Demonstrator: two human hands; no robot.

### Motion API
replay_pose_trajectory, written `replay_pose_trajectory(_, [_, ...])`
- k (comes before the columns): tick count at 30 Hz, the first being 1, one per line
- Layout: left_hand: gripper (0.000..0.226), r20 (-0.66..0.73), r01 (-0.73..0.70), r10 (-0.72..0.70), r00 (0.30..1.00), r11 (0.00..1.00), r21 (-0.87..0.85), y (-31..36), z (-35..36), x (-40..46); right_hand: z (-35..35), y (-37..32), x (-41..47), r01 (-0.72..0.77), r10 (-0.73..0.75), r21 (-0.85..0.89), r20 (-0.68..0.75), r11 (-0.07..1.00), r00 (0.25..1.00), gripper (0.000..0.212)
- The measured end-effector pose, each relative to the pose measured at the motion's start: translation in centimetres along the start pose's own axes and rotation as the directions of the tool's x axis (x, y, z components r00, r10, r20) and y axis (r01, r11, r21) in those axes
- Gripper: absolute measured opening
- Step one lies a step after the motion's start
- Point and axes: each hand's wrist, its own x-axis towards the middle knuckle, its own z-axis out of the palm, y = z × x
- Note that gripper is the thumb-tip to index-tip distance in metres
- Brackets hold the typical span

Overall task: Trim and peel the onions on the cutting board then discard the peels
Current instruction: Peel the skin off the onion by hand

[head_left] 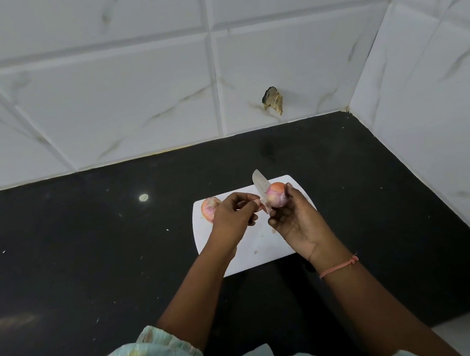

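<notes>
A white cutting board (pixel 264 247) lies on the black counter. My right hand (pixel 296 223) grips a pinkish onion (pixel 277 198) above the board's far edge. My left hand (pixel 230 216) pinches a thin strip of onion peel (pixel 260 205) right beside that onion. A knife blade (pixel 259 185) points up between my two hands, against the onion's left side. The knife's handle is hidden, so I cannot tell which hand holds it. A second onion (pixel 209 208) lies on the board's far left corner, partly behind my left hand.
The black counter (pixel 90 251) runs left and towards me. White tiled walls (pixel 131 87) meet in a corner at the back right. A broken dark patch (pixel 272 100) marks the wall behind the board. A small pale spot (pixel 143 197) sits on the counter.
</notes>
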Motion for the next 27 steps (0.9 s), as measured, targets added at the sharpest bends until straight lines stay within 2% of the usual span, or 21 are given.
replay_pose_trajectory(5, [0.009,-0.006,-0.114,0.12,0.993,0.961,0.254,-1.3,0.1,0.5,-0.6,-0.6,-0.1,-0.026,0.03,0.082,-0.041,0.996,0.999,0.038])
replay_pose_trajectory(11, [0.023,0.076,-0.163,0.146,0.986,0.923,0.348,-2.1,0.5,0.6,-0.6,-1.0,-0.3,-0.05,0.051,0.116,-0.008,0.992,0.999,0.047])
replay_pose_trajectory(14, [0.031,0.164,-0.215,0.161,0.973,0.888,0.407,-1.8,0.4,0.4,-0.7,-0.9,-0.5,-0.053,0.052,-0.014,-0.024,0.999,0.998,0.056])
replay_pose_trajectory(16, [0.033,0.173,-0.283,0.23,0.958,0.86,0.424,-1.5,0.2,0.1,-0.5,-0.8,-0.7,-0.031,0.025,-0.123,-0.046,0.992,0.999,0.065])
replay_pose_trajectory(19, [0.029,0.149,-0.417,0.39,0.909,0.839,0.35,-0.7,-0.1,-0.6,-0.1,-0.7,-0.8,-0.038,0.019,-0.232,-0.084,0.972,0.996,0.072])
replay_pose_trajectory(21, [0.029,0.183,-0.461,0.425,0.887,0.845,0.272,-0.3,-0.2,-1.0,0.0,-0.5,-0.8,-0.062,0.044,-0.265,-0.076,0.962,0.996,0.071])
replay_pose_trajectory(23, [0.029,0.186,-0.476,0.441,0.878,0.847,0.238,-0.3,-0.3,-1.3,0.2,-0.4,-0.7,-0.04,0.035,-0.295,-0.022,0.955,0.999,0.061])
replay_pose_trajectory(25, [0.025,0.121,-0.467,0.451,0.884,0.858,0.215,-0.2,-0.3,-1.4,0.7,-0.4,-1.0,0.039,-0.022,-0.391,0.048,0.92,0.999,0.042])
replay_pose_trajectory(27, [0.021,0.078,-0.455,0.449,0.89,0.872,0.178,-0.1,-0.5,-1.4,1.0,-0.3,-1.3,0.117,-0.105,-0.581,0.054,0.805,0.993,0.029])
